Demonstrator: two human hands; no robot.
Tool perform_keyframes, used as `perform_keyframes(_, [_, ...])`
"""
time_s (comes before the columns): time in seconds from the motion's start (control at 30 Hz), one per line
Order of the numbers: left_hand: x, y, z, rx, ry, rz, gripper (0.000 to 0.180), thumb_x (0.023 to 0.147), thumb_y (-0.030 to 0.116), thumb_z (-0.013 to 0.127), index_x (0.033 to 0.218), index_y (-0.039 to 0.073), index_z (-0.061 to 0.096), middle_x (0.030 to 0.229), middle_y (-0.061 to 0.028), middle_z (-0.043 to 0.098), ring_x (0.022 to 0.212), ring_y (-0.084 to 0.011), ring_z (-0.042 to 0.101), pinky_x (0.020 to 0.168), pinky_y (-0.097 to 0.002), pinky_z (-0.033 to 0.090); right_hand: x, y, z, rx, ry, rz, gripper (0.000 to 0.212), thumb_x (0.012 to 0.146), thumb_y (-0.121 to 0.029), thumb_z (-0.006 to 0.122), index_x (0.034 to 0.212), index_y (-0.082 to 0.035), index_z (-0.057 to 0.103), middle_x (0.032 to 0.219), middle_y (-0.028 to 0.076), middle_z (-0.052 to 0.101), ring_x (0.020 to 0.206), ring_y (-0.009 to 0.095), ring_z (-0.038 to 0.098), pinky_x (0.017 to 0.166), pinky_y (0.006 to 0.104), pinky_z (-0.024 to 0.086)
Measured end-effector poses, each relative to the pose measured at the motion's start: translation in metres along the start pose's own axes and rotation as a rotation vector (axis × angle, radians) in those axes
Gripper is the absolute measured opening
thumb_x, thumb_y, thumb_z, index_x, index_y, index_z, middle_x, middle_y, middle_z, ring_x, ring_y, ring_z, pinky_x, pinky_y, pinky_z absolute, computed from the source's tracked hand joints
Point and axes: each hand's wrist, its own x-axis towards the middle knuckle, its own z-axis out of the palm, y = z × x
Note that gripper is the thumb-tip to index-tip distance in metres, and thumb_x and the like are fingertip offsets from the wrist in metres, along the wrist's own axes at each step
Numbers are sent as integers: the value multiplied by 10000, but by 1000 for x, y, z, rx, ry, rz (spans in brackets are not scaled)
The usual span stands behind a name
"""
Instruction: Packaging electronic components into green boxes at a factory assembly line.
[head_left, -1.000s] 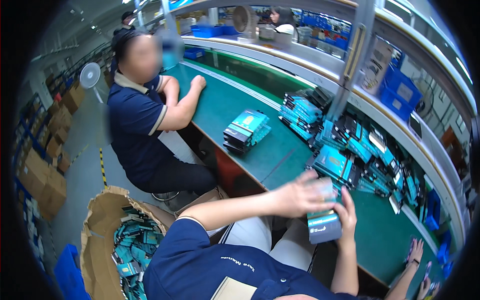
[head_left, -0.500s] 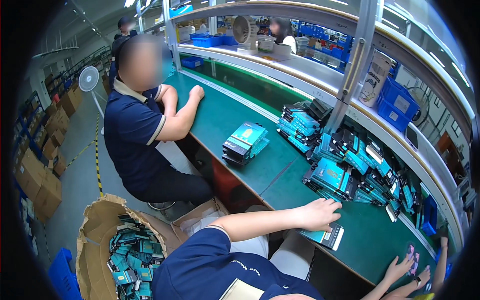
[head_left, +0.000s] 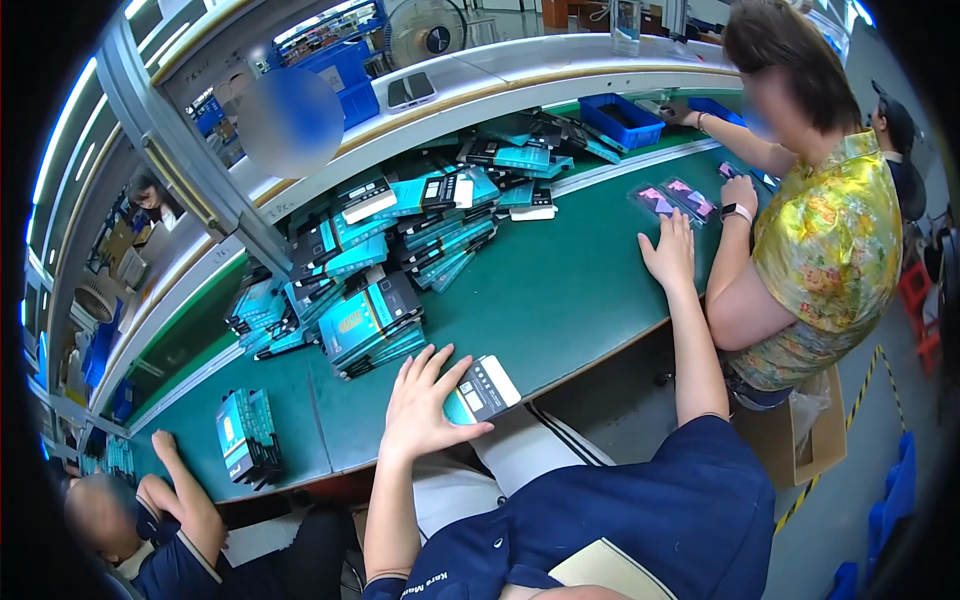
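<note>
My left hand (head_left: 430, 405) lies at the table's near edge with its fingers spread, its thumb and palm against a flat teal and black box (head_left: 487, 388) with a white end flap. The hand is not closed round the box. My right hand (head_left: 672, 255) reaches far out to the right, fingers stretched and open. Its fingertips are at a clear packet (head_left: 655, 202) with a pink and dark item inside. A second such packet (head_left: 690, 197) lies just beyond it. Left of centre, teal boxes (head_left: 365, 318) are heaped in stacks.
A smaller box stack (head_left: 248, 435) stands further left, near a seated co-worker (head_left: 160, 530). At the right, a co-worker in a yellow floral shirt (head_left: 815, 250) reaches over the green table (head_left: 560, 290). Blue bins (head_left: 622, 122) and a shelf with a phone (head_left: 411, 90) line the back.
The view has swung to the right, so the right-hand co-worker now shows fully. My left hand is still at the box; my right hand is still stretched toward the pink packets.
</note>
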Motion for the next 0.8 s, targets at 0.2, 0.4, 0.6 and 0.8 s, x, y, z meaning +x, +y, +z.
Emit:
perform_keyframes(0.2, [0,8,-1,-74,6,-29,904,601,635,796,1318,116,611,1418,-143,517,1370,-363,417,1155,-515,275,-2,13,-7,-4,16,14,596,910,-375,620,1346,14,504,1412,237,491,1355,397,410,1132,485,311])
perform_keyframes(0.4, [-11,5,-8,-48,68,-29,854,587,571,832,1264,84,647,1344,-137,558,1298,-345,480,1115,-479,330,-92,-97,-72,198,61,-379,478,780,-247,760,1157,-11,584,1010,169,607,982,360,559,970,493,417])
perform_keyframes(0.6, [-4,0,-6,-106,97,-122,791,550,405,859,1226,53,647,1089,-115,580,1013,-290,538,906,-397,416,-147,-136,-75,375,-117,-261,561,636,-291,791,1118,-65,613,1203,165,552,1135,338,509,944,467,411])
perform_keyframes(0.8, [-4,-2,-9,-163,43,-41,765,538,376,854,1192,40,643,1110,-119,569,1060,-296,525,933,-397,406,-133,-152,-83,736,-817,-860,436,637,-152,724,1045,-108,578,1397,121,547,1329,310,456,1187,575,154])
